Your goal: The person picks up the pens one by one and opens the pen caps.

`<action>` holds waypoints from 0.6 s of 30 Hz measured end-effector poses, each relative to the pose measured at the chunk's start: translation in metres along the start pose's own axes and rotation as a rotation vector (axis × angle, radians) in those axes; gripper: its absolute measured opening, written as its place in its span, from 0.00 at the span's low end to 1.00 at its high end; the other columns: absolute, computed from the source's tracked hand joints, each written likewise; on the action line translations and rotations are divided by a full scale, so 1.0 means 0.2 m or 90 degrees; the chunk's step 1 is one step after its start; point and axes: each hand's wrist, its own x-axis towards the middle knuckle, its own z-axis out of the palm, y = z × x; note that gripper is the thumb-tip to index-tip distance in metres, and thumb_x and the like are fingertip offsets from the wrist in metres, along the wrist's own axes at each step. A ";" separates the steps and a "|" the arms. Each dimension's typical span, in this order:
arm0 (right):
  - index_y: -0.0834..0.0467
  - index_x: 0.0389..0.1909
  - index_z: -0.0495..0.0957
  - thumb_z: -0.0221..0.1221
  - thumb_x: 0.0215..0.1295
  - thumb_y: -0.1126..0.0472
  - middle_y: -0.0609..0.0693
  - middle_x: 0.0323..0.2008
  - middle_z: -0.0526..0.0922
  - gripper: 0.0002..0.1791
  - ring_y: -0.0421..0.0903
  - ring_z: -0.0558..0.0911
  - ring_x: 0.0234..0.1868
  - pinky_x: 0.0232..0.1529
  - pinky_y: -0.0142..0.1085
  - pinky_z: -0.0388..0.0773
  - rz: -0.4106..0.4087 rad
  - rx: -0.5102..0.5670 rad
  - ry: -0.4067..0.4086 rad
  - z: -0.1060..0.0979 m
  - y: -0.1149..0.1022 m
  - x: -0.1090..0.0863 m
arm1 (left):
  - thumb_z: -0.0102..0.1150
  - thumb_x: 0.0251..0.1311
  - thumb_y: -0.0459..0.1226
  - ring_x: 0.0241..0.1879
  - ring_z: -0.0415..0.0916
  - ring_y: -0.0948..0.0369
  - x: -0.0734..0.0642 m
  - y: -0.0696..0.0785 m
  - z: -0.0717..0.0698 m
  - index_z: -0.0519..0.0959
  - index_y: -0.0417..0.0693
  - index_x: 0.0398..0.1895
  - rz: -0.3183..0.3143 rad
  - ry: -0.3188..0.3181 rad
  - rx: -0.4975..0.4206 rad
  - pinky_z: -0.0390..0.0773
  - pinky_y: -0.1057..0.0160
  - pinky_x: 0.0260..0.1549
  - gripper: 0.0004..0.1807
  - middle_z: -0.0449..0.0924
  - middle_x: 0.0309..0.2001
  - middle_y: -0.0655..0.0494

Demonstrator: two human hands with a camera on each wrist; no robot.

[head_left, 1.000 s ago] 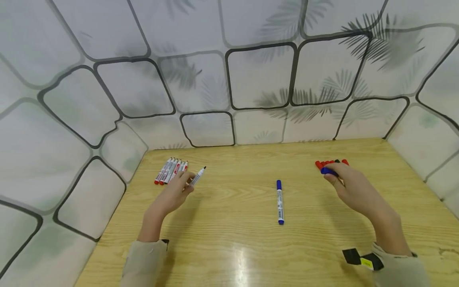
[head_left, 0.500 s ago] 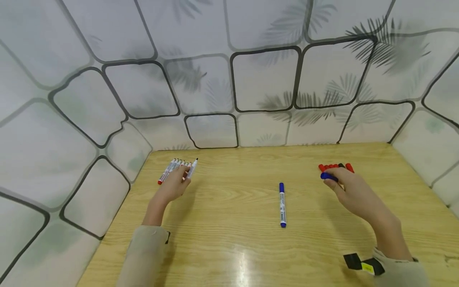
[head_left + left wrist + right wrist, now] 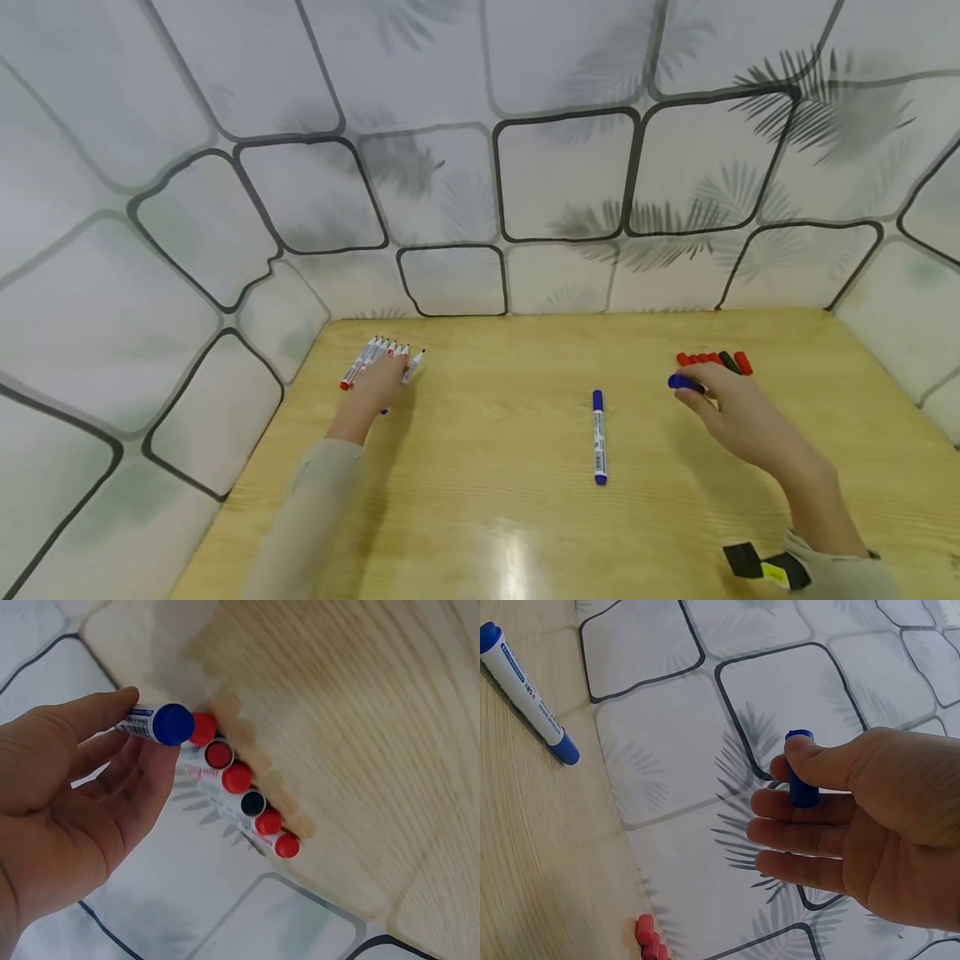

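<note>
Plastic, judged light, stiff and slick; likely best gripped mid-barrel. Pinched blue-ended marker (image 3: 161, 724) near its end in left hand (image 3: 71, 795), thumb against fingers, beside row of markers (image 3: 247, 795). Nipped blue cap (image 3: 802, 784) between right hand (image 3: 870, 825) thumb and forefinger, near loose caps (image 3: 712, 359). Worked over glossy wooden table (image 3: 487, 433), boxed in by leaf-patterned panels (image 3: 562, 175).

The bench (image 3: 495, 433) is seen from above by the head camera, which faces forward and down from some way off, so both hands are taken in. The left hand (image 3: 71, 799) is viewed close up by the left wrist camera, with the marker row (image 3: 240, 791) just beyond. The right hand (image 3: 855, 817) is framed as closely by the right wrist camera. The lone blue marker (image 3: 598, 436) (image 3: 526, 694) is shared by the head and right wrist views.
</note>
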 end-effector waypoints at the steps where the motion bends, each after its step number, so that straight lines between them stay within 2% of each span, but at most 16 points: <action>1: 0.63 0.48 0.76 0.56 0.73 0.63 0.53 0.42 0.81 0.08 0.55 0.81 0.45 0.41 0.51 0.79 0.009 0.001 -0.007 0.00 0.00 -0.01 | 0.56 0.60 0.28 0.38 0.77 0.49 0.01 0.01 0.03 0.75 0.37 0.37 -0.004 -0.007 0.021 0.78 0.48 0.38 0.04 0.79 0.36 0.43; 4: 0.63 0.49 0.76 0.56 0.73 0.62 0.53 0.43 0.81 0.10 0.56 0.81 0.45 0.41 0.52 0.79 0.023 0.012 -0.021 0.02 0.01 -0.04 | 0.54 0.63 0.28 0.42 0.78 0.47 0.03 0.03 0.10 0.76 0.36 0.41 -0.028 -0.021 0.056 0.80 0.46 0.38 0.05 0.79 0.40 0.39; 7: 0.61 0.49 0.77 0.56 0.73 0.62 0.52 0.43 0.81 0.09 0.55 0.81 0.46 0.41 0.51 0.79 0.024 0.019 -0.022 0.03 0.00 -0.05 | 0.52 0.65 0.28 0.47 0.79 0.42 0.03 0.04 0.13 0.76 0.33 0.47 -0.057 -0.010 0.065 0.81 0.43 0.40 0.10 0.78 0.44 0.34; 12: 0.59 0.47 0.77 0.56 0.73 0.62 0.49 0.42 0.81 0.07 0.51 0.80 0.46 0.41 0.48 0.79 0.016 0.012 -0.012 0.04 0.00 -0.03 | 0.50 0.64 0.26 0.49 0.78 0.41 0.05 0.02 0.13 0.74 0.32 0.51 -0.079 0.023 0.051 0.80 0.42 0.44 0.14 0.78 0.47 0.33; 18: 0.61 0.48 0.78 0.56 0.73 0.62 0.49 0.41 0.81 0.08 0.52 0.80 0.46 0.42 0.49 0.79 0.008 0.012 -0.015 0.05 -0.01 0.00 | 0.48 0.65 0.26 0.49 0.78 0.41 0.10 0.00 0.11 0.73 0.33 0.52 -0.107 0.041 0.051 0.81 0.43 0.42 0.14 0.77 0.48 0.33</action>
